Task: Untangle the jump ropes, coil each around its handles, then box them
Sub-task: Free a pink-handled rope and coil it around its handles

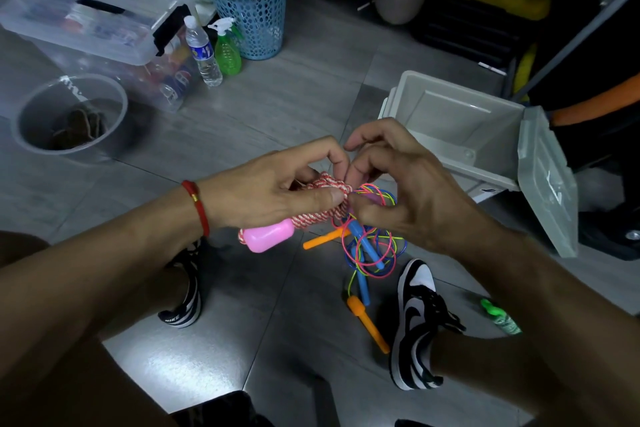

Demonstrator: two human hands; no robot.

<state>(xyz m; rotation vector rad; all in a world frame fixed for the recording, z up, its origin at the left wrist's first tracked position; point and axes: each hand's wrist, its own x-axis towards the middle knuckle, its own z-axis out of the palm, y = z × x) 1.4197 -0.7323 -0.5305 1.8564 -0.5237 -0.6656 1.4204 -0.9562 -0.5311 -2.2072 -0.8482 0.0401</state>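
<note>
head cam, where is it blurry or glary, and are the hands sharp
Head view: both hands, left hand and right hand, are sharp at centre; the clear storage bin and round tub at upper left smear with blur; a bright glare patch sits on the floor tiles; the background is dim.

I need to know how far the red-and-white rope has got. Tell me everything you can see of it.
The red-and-white rope is a thick twisted cord, striped red and white, fabric by its look, wound into a tight bundle held above the floor. A glossy pink plastic handle sticks out at its lower left end; a second handle is not visible. The left hand grips the bundle, thumb pressed on its right end. The right hand pinches there, where thin coloured cords meet it.
</note>
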